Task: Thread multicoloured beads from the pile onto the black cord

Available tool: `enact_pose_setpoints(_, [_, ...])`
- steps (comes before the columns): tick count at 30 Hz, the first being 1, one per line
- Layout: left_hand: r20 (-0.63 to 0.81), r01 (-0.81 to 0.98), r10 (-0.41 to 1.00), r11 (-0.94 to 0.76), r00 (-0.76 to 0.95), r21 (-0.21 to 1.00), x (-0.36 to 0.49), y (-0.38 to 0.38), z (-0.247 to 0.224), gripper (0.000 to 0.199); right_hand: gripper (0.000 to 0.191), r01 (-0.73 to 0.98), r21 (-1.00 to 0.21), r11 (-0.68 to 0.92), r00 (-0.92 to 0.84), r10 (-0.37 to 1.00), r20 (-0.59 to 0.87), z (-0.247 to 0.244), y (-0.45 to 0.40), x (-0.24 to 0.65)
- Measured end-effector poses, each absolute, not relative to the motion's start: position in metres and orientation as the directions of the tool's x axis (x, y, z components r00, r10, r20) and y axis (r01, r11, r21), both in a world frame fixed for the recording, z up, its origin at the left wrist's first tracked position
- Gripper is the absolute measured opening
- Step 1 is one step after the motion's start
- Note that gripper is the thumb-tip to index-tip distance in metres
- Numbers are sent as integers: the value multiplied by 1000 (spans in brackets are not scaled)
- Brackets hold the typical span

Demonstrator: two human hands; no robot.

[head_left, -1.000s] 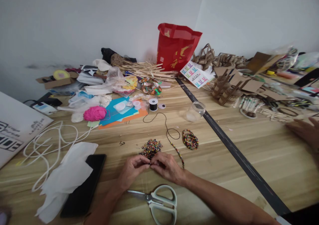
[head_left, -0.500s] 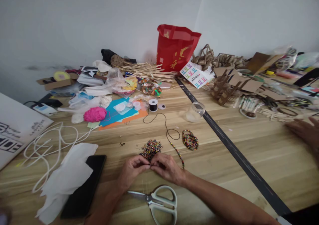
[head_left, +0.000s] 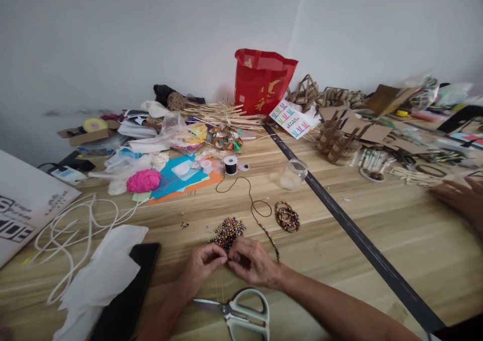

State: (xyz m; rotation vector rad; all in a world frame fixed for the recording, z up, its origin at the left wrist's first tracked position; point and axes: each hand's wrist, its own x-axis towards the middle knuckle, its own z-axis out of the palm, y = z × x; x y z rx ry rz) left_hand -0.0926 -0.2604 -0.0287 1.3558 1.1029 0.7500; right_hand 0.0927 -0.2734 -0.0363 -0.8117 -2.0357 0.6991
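My left hand (head_left: 202,268) is pinched closed, its thumb and forefinger tips meeting those of my right hand (head_left: 253,261). Something tiny and dark shows where the fingertips meet, too small to make out. A black cord strung with colourful beads (head_left: 269,238) runs down behind my right hand, which is also closed in a pinch. Just beyond my fingers lies a heap of loose multicoloured beads (head_left: 228,231). Coiled beaded strands (head_left: 287,217) rest to the right of the cord. Scissors with pale handles (head_left: 247,308) lie on the wooden table nearer to me, below both hands.
A spool of black cord (head_left: 230,165) and a clear jar (head_left: 293,173) stand farther back. Pink yarn (head_left: 144,180), a red bag (head_left: 262,82) and woven baskets (head_left: 341,142) line the back. A dark tablet-like slab (head_left: 145,260) lies left under white paper. Another person's hand (head_left: 462,200) rests at right.
The whole scene sits slightly lower in view, as the camera has tilted up a little. My hands stay together at the fingertips, the fingers shifting only slightly.
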Motion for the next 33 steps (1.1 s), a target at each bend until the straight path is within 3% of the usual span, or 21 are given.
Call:
enact_pose_setpoints(8, [-167,197,918,100,360,975,-95,-259,-27,16,19,340,-678,652,-464,743,482,-38,-276,93])
enact_pose_setpoints(18, [-154,176,910,91,384,980,-93,-260,-25,20,12,285,-729,623,-433,762,482,-35,-275,92])
enact_pose_setpoints(28, [-139,213,930,68,340,975,-93,-261,-26,17,16,300,-694,655,-452,738,501,-41,-272,92])
enact_pose_setpoints(33, [-133,245,934,51,331,968,-94,-260,-28,16,20,274,-765,583,-412,790,454,-38,-271,93])
